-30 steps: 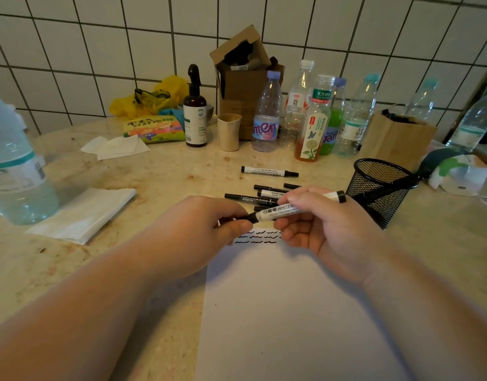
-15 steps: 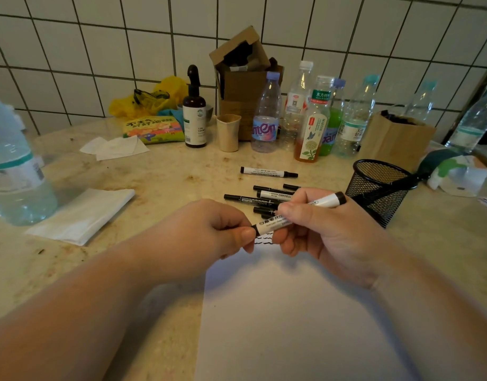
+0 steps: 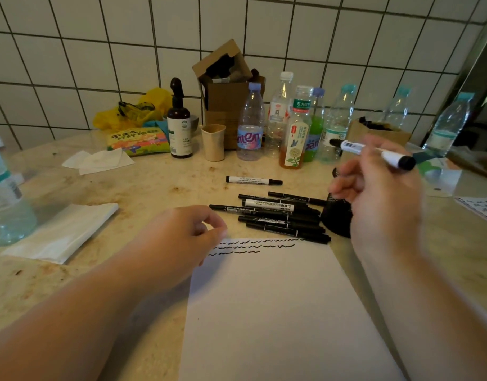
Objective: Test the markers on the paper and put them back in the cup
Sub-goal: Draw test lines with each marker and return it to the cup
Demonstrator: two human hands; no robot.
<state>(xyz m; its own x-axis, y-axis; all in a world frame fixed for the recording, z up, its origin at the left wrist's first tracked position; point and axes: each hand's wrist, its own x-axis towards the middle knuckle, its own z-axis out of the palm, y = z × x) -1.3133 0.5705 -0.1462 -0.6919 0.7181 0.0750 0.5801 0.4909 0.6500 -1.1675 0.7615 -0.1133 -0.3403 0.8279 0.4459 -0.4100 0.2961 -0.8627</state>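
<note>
My right hand (image 3: 380, 196) is raised at the right, shut on a capped white marker (image 3: 353, 146) that lies level, black cap end to the right. The black mesh cup (image 3: 336, 219) sits just below and behind this hand, mostly hidden by it. My left hand (image 3: 179, 237) rests at the top left corner of the white paper (image 3: 278, 312), fingers curled in, with nothing in them. Rows of black squiggles (image 3: 253, 245) mark the paper's top edge. A pile of several black markers (image 3: 278, 215) lies just beyond the paper, and one white marker (image 3: 253, 180) lies alone farther back.
Several plastic bottles (image 3: 250, 125) stand along the tiled wall with a brown spray bottle (image 3: 179, 125), a beige cup (image 3: 213, 143) and cardboard boxes (image 3: 226, 92). White tissues (image 3: 63, 232) and a large water bottle (image 3: 3, 199) sit at the left.
My hands have come apart. The right hand has lifted the capped marker up and to the right, over the mesh cup. The left hand has let go and dropped toward the paper's corner.
</note>
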